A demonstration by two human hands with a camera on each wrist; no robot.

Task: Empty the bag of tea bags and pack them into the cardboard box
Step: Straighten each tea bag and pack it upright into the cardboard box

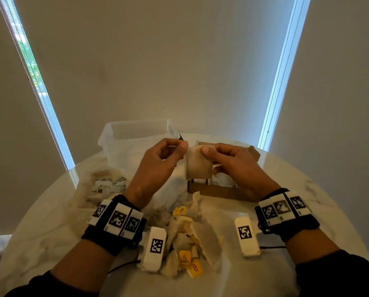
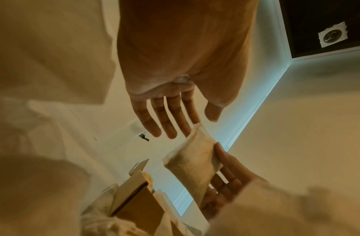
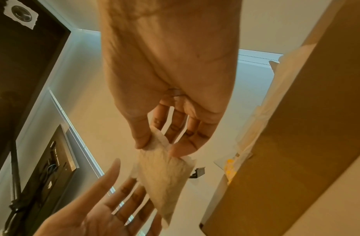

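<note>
One tea bag [image 1: 199, 166] hangs above the cardboard box [image 1: 220, 190], its top edge pinched by the right hand [image 1: 232, 161] between thumb and forefinger. Left hand [image 1: 161, 160] pinches the adjacent corner. Judged light, limp, tearable paper: hold by the sealed edges. More tea bags [image 1: 187, 239] lie loose on the table [image 1: 307, 202].

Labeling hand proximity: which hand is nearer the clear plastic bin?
Left. The left hand is right in front of the clear plastic bin; the right hand, pinching a tea bag, is over the cardboard box.
</note>
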